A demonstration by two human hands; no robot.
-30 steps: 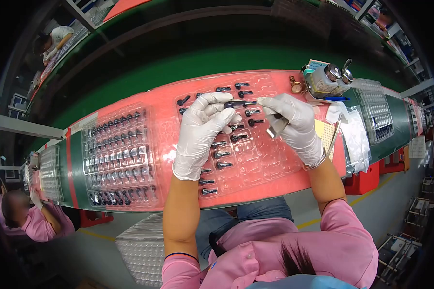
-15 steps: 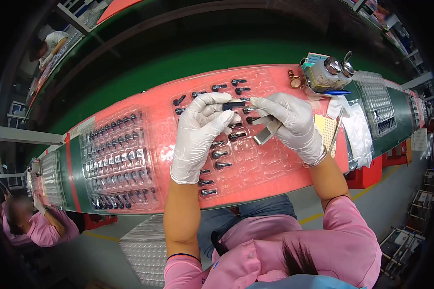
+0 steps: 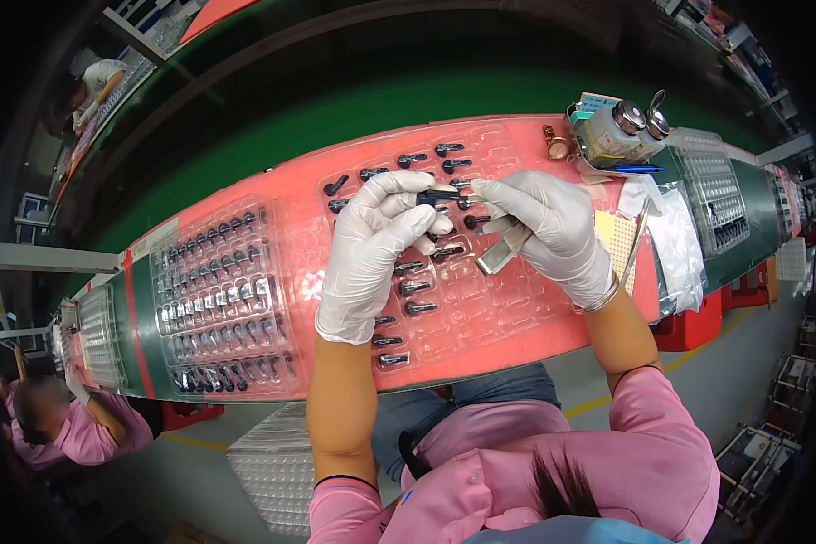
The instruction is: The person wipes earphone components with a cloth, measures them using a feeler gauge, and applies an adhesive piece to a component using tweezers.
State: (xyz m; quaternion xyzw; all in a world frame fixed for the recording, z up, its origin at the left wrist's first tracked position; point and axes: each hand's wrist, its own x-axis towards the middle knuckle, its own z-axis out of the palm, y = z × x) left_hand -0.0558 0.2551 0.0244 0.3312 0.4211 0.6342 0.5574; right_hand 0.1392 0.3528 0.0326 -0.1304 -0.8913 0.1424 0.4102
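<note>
My left hand (image 3: 372,245), in a white glove, pinches a small dark stem-shaped piece (image 3: 437,197) between thumb and fingers. From the other side, my gloved right hand (image 3: 548,227) brings its closed fingertips to the end of that piece. Tucked in the right hand is a flat silver metal tool (image 3: 496,258), its wide end jutting out below the fingers; its full shape is hidden. Beneath both hands lies a clear plastic tray (image 3: 480,313) with several dark earbud-like parts (image 3: 419,308) in its slots, some covered by my left hand.
Another clear tray (image 3: 218,299) of dark parts stands at left. On the right are metal-topped bottles (image 3: 621,136), a gold watch (image 3: 556,143), a blue pen (image 3: 639,169), a yellow dotted sheet (image 3: 615,243) and a plastic bag (image 3: 675,245). A co-worker in pink (image 3: 86,422) sits at far left.
The dark piece has tilted slightly between my hands, and my right hand has shifted a little. The grip of both hands looks the same.
</note>
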